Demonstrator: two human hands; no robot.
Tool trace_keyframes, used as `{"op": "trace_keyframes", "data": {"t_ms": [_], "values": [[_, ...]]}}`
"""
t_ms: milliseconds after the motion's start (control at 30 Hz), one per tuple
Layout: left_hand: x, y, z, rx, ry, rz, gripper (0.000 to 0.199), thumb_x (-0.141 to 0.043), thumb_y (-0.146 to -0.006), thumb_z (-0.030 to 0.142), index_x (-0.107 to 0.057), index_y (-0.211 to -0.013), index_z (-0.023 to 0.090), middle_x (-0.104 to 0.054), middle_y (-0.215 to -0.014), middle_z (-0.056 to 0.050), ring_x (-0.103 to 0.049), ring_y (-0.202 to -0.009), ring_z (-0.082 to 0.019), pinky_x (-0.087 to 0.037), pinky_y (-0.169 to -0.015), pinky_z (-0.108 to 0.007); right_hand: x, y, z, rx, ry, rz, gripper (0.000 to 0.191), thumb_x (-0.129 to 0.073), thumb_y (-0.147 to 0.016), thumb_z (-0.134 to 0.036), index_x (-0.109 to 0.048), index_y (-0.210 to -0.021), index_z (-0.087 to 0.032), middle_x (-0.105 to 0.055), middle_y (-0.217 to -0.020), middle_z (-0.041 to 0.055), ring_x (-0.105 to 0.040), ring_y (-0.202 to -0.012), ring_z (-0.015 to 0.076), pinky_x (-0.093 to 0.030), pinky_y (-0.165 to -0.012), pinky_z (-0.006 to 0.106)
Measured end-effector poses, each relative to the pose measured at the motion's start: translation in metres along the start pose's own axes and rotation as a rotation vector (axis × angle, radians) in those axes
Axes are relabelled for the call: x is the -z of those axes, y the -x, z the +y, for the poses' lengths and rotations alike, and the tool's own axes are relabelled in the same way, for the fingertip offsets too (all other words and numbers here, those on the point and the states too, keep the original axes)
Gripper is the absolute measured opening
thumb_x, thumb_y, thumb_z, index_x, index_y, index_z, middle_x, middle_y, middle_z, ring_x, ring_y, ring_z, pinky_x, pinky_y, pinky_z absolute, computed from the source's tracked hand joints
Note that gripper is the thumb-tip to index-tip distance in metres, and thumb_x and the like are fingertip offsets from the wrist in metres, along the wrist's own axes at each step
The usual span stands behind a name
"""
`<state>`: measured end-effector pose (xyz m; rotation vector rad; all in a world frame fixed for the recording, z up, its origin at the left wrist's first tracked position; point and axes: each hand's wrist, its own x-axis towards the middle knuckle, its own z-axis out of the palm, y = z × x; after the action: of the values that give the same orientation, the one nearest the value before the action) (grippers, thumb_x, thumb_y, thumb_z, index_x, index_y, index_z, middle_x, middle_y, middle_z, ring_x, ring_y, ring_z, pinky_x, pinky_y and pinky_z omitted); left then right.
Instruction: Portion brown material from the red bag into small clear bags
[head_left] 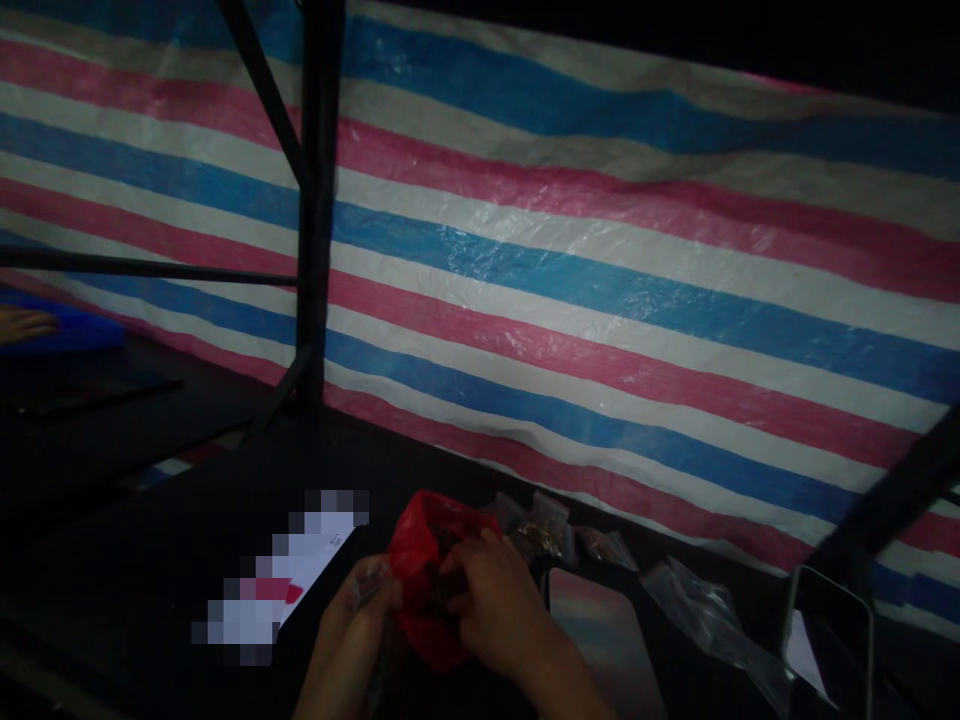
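Observation:
A crumpled red plastic bag (pixel 420 560) sits between my two hands low in the middle of the view, over a dark table (pixel 150 560). My left hand (pixel 352 625) grips the bag's left side. My right hand (pixel 499 610) pinches the bag's opening from the right, fingers curled into it. What is inside the bag is too dark to make out. Small clear plastic bags (pixel 551 535) with brownish contents lie just behind my right hand.
A red, white and blue striped tarp (pixel 600 260) hangs behind the table. Black metal frame posts (pixel 319 200) stand at the left. A white paper (pixel 300 570) lies left of my hands, an empty clear bag (pixel 705 610) and a phone (pixel 829 625) to the right. Another person's hand (pixel 22 322) shows at far left.

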<state>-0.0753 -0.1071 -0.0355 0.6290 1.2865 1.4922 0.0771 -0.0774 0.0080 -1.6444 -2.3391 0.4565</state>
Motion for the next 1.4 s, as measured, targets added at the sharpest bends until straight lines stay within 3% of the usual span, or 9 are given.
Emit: {"op": "trace_keyframes", "data": {"t_ms": [133,267,433,567,733,867,1133,1300,1400], "values": [[0.010,-0.003,-0.001,0.018,-0.001,-0.015,0.036,-0.080,-0.055,0.045,-0.060,-0.077,0.025,-0.066,-0.072,0.001,-0.067,-0.070,-0.022,-0.056,-0.063,-0.033,-0.006,0.001,0.006,-0.069,-0.192,0.062,0.036,-0.071,-0.076,-0.005,-0.078,-0.107,-0.023,-0.078,-0.124,0.0056,-0.069,-0.120,0.0243,-0.048,-0.103,0.033],[0.026,-0.008,-0.009,-0.191,-0.245,-0.072,0.041,-0.082,-0.061,0.057,-0.066,-0.080,0.025,-0.069,-0.076,-0.001,-0.068,-0.074,-0.025,-0.057,-0.068,-0.036,-0.004,0.001,0.012,-0.066,-0.389,0.047,0.038,-0.063,-0.082,0.000,-0.076,-0.110,-0.021,-0.081,-0.117,0.0032,-0.074,-0.116,0.0200,-0.052,-0.103,0.030],[0.045,-0.008,-0.022,-0.387,-0.426,-0.049,0.045,-0.079,-0.075,0.062,-0.075,-0.100,0.025,-0.076,-0.105,-0.009,-0.072,-0.101,-0.033,-0.057,-0.091,-0.041,0.013,0.008,0.011,-0.005,-0.559,0.036,0.037,-0.062,-0.087,-0.002,-0.075,-0.116,-0.022,-0.080,-0.125,0.0039,-0.072,-0.123,0.0206,-0.052,-0.109,0.033],[0.044,-0.006,-0.027,-0.458,-0.486,-0.056,0.036,-0.079,-0.078,0.059,-0.075,-0.098,0.028,-0.076,-0.098,-0.007,-0.071,-0.092,-0.032,-0.057,-0.086,-0.040,0.027,0.023,-0.005,0.084,-0.777,0.026,0.033,-0.065,-0.091,-0.008,-0.075,-0.118,-0.024,-0.081,-0.118,0.0027,-0.075,-0.116,0.0219,-0.055,-0.104,0.034],[0.027,-0.004,-0.023,-0.428,-0.491,-0.141,0.027,-0.073,-0.085,0.053,-0.074,-0.095,0.029,-0.077,-0.098,-0.006,-0.072,-0.091,-0.031,-0.057,-0.082,-0.039,0.033,0.037,-0.032,0.120,-0.473,0.098,0.042,-0.066,-0.088,-0.003,-0.075,-0.118,-0.031,-0.076,-0.127,-0.0027,-0.069,-0.123,0.0186,-0.048,-0.111,0.029],[0.018,-0.002,-0.019,-0.423,-0.463,-0.169,0.026,-0.072,-0.085,0.050,-0.075,-0.098,0.028,-0.079,-0.104,-0.007,-0.074,-0.098,-0.032,-0.058,-0.087,-0.040,0.036,0.037,-0.043,0.253,-0.169,0.036,0.048,-0.060,-0.092,-0.003,-0.074,-0.128,-0.031,-0.069,-0.140,-0.0008,-0.062,-0.133,0.0178,-0.045,-0.114,0.028],[0.017,0.001,-0.018,-0.335,-0.419,-0.196,0.033,-0.073,-0.083,0.053,-0.074,-0.102,0.027,-0.080,-0.104,-0.008,-0.076,-0.098,-0.033,-0.059,-0.087,-0.041,0.037,0.036,-0.043,0.336,-0.154,0.071,0.054,-0.057,-0.093,-0.001,-0.073,-0.132,-0.036,-0.069,-0.138,-0.0045,-0.063,-0.130,0.0154,-0.046,-0.114,0.025],[0.022,0.001,-0.022,-0.335,-0.463,-0.131,0.039,-0.072,-0.083,0.063,-0.069,-0.097,0.026,-0.076,-0.095,-0.006,-0.075,-0.086,-0.030,-0.059,-0.081,-0.040,0.043,0.038,-0.034,0.242,-0.279,0.240,0.044,-0.059,-0.095,-0.003,-0.076,-0.124,-0.032,-0.070,-0.134,-0.0024,-0.066,-0.124,0.0146,-0.048,-0.109,0.023],[0.030,-0.001,-0.024,-0.386,-0.541,-0.037,0.042,-0.069,-0.083,0.068,-0.066,-0.087,0.025,-0.073,-0.085,-0.005,-0.071,-0.077,-0.028,-0.058,-0.073,-0.041,0.040,0.035,-0.027,0.086,-0.138,0.180,0.036,-0.066,-0.092,-0.006,-0.079,-0.116,-0.029,-0.074,-0.126,0.0012,-0.068,-0.121,0.0214,-0.050,-0.106,0.032]]}}
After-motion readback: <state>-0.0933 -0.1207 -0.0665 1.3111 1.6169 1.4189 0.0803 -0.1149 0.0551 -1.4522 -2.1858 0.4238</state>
